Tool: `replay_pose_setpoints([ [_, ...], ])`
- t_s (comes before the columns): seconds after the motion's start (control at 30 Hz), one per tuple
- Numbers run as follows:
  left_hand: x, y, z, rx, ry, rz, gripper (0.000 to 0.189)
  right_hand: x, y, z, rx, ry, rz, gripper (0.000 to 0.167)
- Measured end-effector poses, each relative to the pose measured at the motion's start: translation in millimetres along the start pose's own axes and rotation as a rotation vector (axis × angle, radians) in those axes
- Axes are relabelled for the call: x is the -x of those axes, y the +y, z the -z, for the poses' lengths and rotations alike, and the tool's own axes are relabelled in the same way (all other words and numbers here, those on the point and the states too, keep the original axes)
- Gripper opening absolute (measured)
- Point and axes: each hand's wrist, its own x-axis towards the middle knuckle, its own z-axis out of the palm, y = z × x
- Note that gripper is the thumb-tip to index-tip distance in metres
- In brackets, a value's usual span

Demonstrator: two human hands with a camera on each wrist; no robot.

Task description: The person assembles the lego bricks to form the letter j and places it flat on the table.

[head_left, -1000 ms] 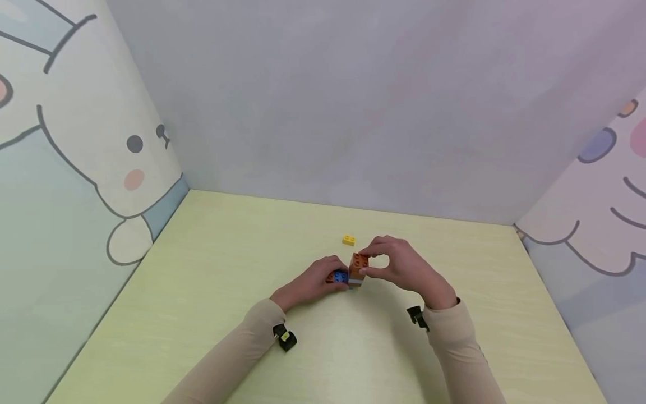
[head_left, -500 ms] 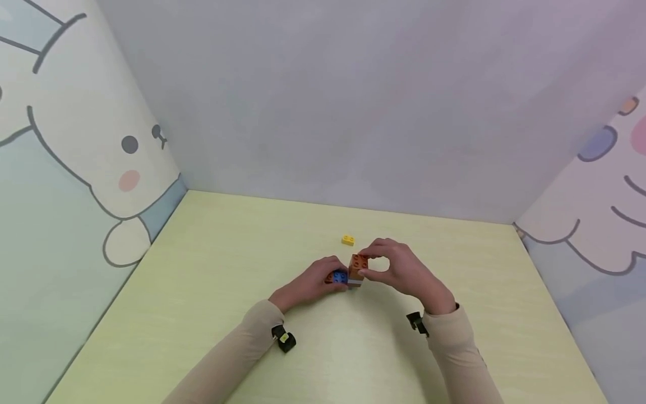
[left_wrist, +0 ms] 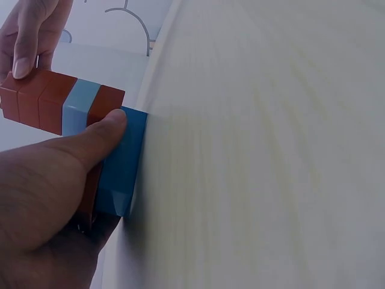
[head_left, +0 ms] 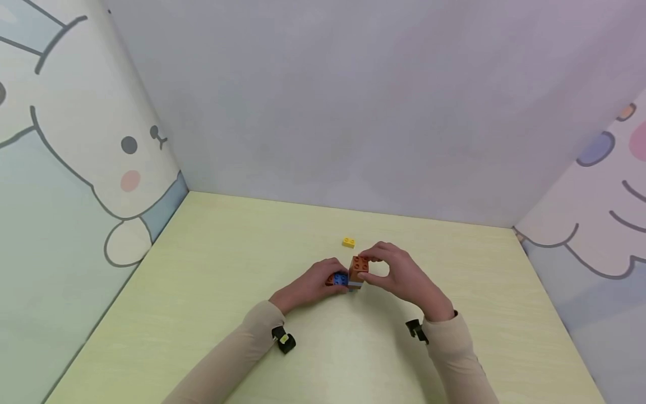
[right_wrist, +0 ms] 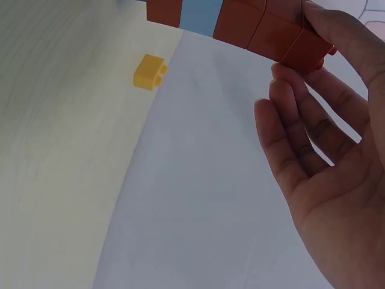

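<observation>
A tower of reddish-brown toy building bricks [head_left: 358,269] with one light blue brick in it stands on a wider blue brick [left_wrist: 123,162]. My left hand [head_left: 314,281] grips this low base from the left, its thumb on the tower's lowest brown brick in the left wrist view. Blue studs [head_left: 340,279] and a brown brick beside them show between thumb and fingers. The top of the tower is pinched by my right hand [head_left: 401,275], thumb on the near side and fingers on the far side. Part of the base is hidden by the left hand.
A small yellow brick [head_left: 349,242] lies on the pale yellow table [head_left: 242,235] just behind the tower. A grey wall [head_left: 323,112] closes off the back, and cartoon-printed walls stand at both sides.
The right hand has come slightly nearer the person, still pinching the brick tower. The left hand keeps its grip in nearly the same place.
</observation>
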Motion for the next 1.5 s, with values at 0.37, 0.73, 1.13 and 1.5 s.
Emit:
replay_pose_setpoints([
  [0.37, 2.0, -0.8, 3.6, 0.010, 0.003, -0.015, 0.043, 8.7, -1.9, -2.4, 0.043, 0.095, 0.085, 0.038],
  [0.73, 26.2, -4.0, 21.9, -0.075, 0.111, -0.058, 0.041, 15.0, -1.1, -7.1, 0.080, 0.163, 0.116, 0.036],
  [1.13, 37.6, 2.5, 29.3, -0.146, 0.109, -0.061, 0.038, 15.9, 2.9, -12.8, 0.081, 0.175, 0.112, 0.043],
  [1.5, 41.4, 8.7, 34.0, -0.141, 0.064, -0.092, 0.039, -2.2, 14.1, -7.2, 0.056, 0.127, 0.029, 0.043],
])
